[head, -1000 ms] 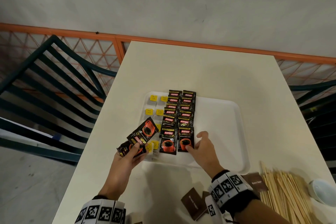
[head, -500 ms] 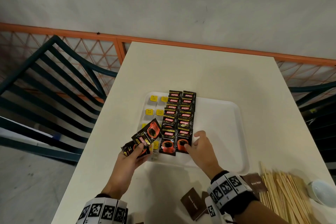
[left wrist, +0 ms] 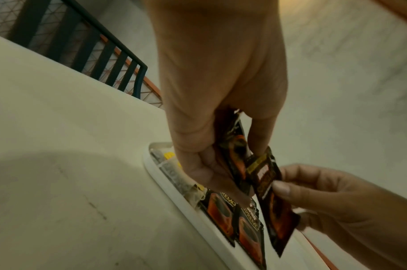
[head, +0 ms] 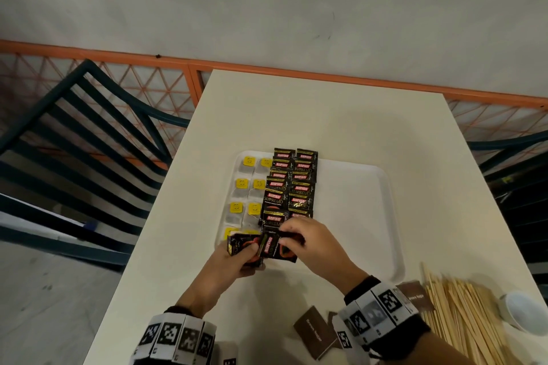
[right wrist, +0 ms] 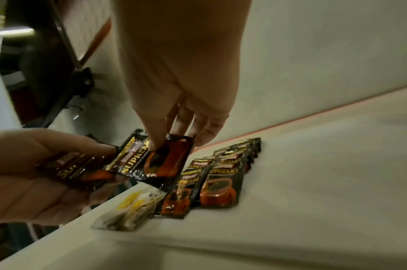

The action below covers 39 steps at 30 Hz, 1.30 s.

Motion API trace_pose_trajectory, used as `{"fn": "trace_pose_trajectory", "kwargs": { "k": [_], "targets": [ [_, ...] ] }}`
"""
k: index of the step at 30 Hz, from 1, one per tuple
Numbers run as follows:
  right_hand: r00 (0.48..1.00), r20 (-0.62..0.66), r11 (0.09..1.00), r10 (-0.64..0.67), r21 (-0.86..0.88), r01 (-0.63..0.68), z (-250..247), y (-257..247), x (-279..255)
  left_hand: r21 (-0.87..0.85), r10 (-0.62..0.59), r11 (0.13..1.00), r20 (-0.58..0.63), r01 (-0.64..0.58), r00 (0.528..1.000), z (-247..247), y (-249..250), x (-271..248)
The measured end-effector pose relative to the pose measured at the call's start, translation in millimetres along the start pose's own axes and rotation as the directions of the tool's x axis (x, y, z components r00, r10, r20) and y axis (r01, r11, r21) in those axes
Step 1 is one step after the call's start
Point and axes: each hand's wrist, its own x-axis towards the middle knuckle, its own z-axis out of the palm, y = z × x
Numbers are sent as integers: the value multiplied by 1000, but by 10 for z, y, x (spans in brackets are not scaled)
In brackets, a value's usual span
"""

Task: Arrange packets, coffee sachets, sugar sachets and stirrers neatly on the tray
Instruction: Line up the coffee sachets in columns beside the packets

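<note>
Hanging just above the near edge of the white tray, the coffee sachet being drawn off is a flat, glossy black foil pouch printed with a red cup, its long axis lying roughly across the tray rather than along the rows. The right hand pinches its cup end between thumb and fingertips, while the left hand grips the remaining sachets fanned against its palm, touching the pinched one at its label end. The right hand is therefore the nearer to the free space, which I judge lies to its right, beside the two overlapped columns of laid sachets. Left of those sit papery tea bags with yellow tags. Brown sugar sachets and pale wooden stirrers wait on the cream table.
</note>
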Motion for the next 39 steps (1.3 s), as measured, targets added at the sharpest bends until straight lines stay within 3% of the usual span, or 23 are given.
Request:
{"fn": "trace_pose_trajectory", "kwargs": {
  "k": [3,7,10,16,24,29,32,35,37,39],
  "targets": [
    [984,-21,966,176,197,-169,-14,142,-79,-88,-59,995,-31,56,998,-41,-5,29],
    [893,57,761,446,501,-413,-34,359,-154,-59,-3,998,-125,-4,992,-49,23,24],
    [832,31,718,554,490,-495,-7,484,-171,-53,64,996,-204,-77,977,-50,50,2],
    [780,64,626,623,556,-546,95,477,-131,-84,102,988,-269,-129,958,-131,19,23],
    [815,-41,768,578,366,-526,202,489,-86,-87,108,987,-267,-136,957,-126,28,0],
    [831,-80,804,551,318,-503,195,456,-138,-86,62,994,-120,-73,991,-128,110,-19],
    [896,-166,903,412,207,-377,147,304,-143,83,132,988,-23,-130,991,-125,155,-27],
    [971,-55,946,234,244,-214,70,66,-96,170,182,969,-8,-178,983,-84,189,-5],
    [984,84,943,157,284,-175,67,-31,-52,137,197,972,-21,-193,980,-48,199,15],
    [983,138,946,125,283,-160,107,-69,-27,85,205,976,-31,-202,978,-32,201,29]
  ]
}}
